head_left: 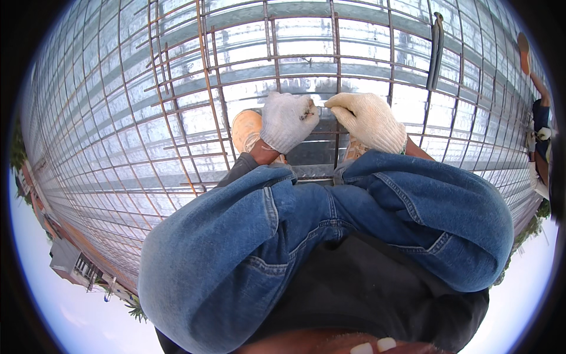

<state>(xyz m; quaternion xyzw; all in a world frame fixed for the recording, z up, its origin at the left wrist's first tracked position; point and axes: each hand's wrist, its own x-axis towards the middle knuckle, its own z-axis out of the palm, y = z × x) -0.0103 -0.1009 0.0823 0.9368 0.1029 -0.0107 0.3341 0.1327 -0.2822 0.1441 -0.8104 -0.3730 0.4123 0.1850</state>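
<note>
My left hand (289,121), in a white knitted glove, is curled into a fist above the steel mesh. Small dark marks or bits show by its curled fingers; what it holds, if anything, I cannot make out. Close beside it, my right hand (368,121) in a cream knitted glove has thumb and fingertips pinched together, pointing at the left fist. Whatever is in the pinch is too small to name. A rebar rod (338,65) runs away from me between the two hands, over shiny corrugated metal decking (306,44).
A long dark doubled thing (435,53), looped at its far end, lies on the mesh to the right. My tan shoes (246,130) stand between the bars, under my bent knees. Another person (541,118) is at the far right edge. Rusty rods (206,65) cross the left side.
</note>
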